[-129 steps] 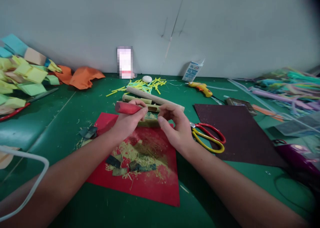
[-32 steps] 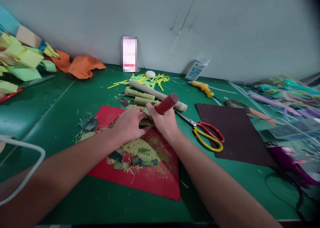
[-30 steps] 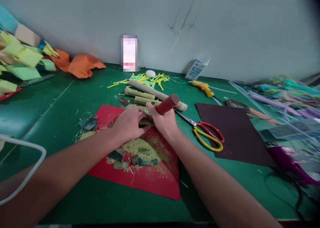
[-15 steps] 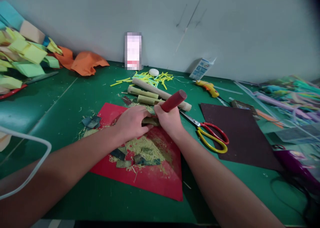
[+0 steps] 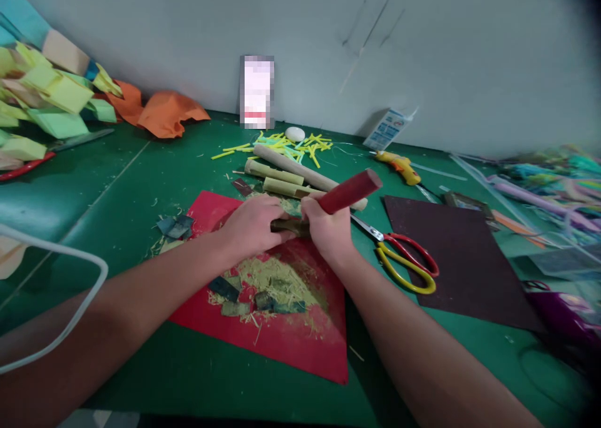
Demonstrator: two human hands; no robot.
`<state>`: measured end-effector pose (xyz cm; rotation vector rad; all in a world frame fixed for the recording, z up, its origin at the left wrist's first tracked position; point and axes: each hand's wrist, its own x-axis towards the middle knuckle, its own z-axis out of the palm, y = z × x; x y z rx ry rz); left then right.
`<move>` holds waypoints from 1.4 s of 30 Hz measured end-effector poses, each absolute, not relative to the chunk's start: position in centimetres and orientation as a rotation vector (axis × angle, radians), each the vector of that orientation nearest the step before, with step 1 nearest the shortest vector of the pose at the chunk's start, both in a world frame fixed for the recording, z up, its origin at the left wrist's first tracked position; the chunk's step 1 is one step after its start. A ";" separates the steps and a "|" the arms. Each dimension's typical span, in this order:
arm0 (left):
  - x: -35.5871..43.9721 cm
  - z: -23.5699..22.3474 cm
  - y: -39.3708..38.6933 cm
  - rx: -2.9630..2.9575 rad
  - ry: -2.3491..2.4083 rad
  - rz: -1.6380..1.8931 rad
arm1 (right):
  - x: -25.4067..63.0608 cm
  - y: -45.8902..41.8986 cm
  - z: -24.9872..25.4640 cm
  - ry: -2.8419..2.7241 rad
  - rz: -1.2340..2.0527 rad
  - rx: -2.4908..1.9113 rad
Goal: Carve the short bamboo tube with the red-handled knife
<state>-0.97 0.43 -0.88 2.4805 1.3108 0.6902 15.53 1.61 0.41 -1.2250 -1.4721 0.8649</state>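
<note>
Person's left hand and right hand bare; left forearm and right forearm bare, broadening away from the wrists.

With our left hand we hold a short bamboo piece over a red sheet strewn with shavings. Our right hand wraps a red handle, tilted up rightward. We see scissors just beside it on the green counter.
</note>
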 end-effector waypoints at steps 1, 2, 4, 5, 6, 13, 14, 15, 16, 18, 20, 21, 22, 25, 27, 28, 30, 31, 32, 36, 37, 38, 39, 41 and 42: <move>-1.0 -0.9 0.4 2.486 1.323 0.688 | 15.6 1.7 0.4 -1.455 0.853 -1.219; -0.9 -0.9 0.4 2.490 1.330 0.688 | 15.6 1.8 0.4 -1.450 0.843 -1.214; -0.9 -1.0 0.5 2.489 1.327 0.702 | 15.7 2.0 0.3 -1.481 0.835 -1.210; -0.9 -1.0 0.5 2.487 1.325 0.711 | 15.7 2.1 0.2 -1.504 0.837 -1.209; -0.9 -1.0 0.5 2.484 1.321 0.718 | 15.7 2.1 0.2 -1.526 0.842 -1.208; -1.2 -1.2 0.7 2.509 1.233 0.770 | 15.4 1.7 0.1 -1.645 0.776 -1.217; -1.2 -1.2 0.8 2.512 1.230 0.773 | 15.5 1.6 0.1 -1.670 0.774 -1.212; -1.2 -1.1 0.8 2.511 1.231 0.773 | 15.5 1.5 0.1 -1.693 0.791 -1.207; -1.2 -1.1 0.8 2.506 1.235 0.768 | 15.6 1.4 0.2 -1.706 0.822 -1.203; -1.2 -0.9 0.9 2.488 1.251 0.758 | 15.7 1.3 0.3 -1.671 0.886 -1.202; -1.2 -0.9 0.9 2.470 1.279 0.760 | 15.8 1.4 0.4 -1.554 0.884 -1.213; -1.1 -0.9 0.9 2.466 1.294 0.764 | 15.8 1.4 0.6 -1.498 0.870 -1.217; -1.1 -1.0 0.9 2.465 1.305 0.768 | 15.7 1.5 0.6 -1.462 0.861 -1.222; -1.1 -1.1 0.8 2.488 1.306 0.770 | 15.6 1.6 0.8 -1.470 0.854 -1.229; -1.2 -1.1 0.8 2.504 1.298 0.767 | 15.6 1.7 0.7 -1.493 0.851 -1.231; -1.2 -1.0 0.8 2.509 1.297 0.765 | 15.7 1.7 0.6 -1.501 0.851 -1.233; -1.2 -0.9 0.7 2.514 1.290 0.761 | 15.8 1.8 0.5 -1.520 0.856 -1.232; -1.2 -0.9 0.7 2.513 1.285 0.762 | 15.8 1.8 0.4 -1.532 0.859 -1.231; -1.2 -0.8 0.7 2.510 1.282 0.760 | 15.8 1.9 0.4 -1.542 0.861 -1.229; -1.2 -0.8 0.9 2.507 1.272 0.747 | 15.7 1.9 0.2 -1.565 0.853 -1.234; -1.3 -0.9 0.9 2.518 1.262 0.741 | 15.7 1.8 0.2 -1.573 0.839 -1.232; -1.3 -1.0 1.0 2.533 1.245 0.736 | 15.6 1.8 0.1 -1.588 0.819 -1.229; -1.4 -1.0 1.0 2.548 1.224 0.731 | 15.5 1.6 0.1 -1.609 0.798 -1.225; -1.4 -1.0 1.0 2.564 1.198 0.727 | 15.5 1.4 0.2 -1.647 0.786 -1.225; -1.5 -1.0 1.0 2.560 1.199 0.725 | 15.5 1.2 0.3 -1.665 0.812 -1.226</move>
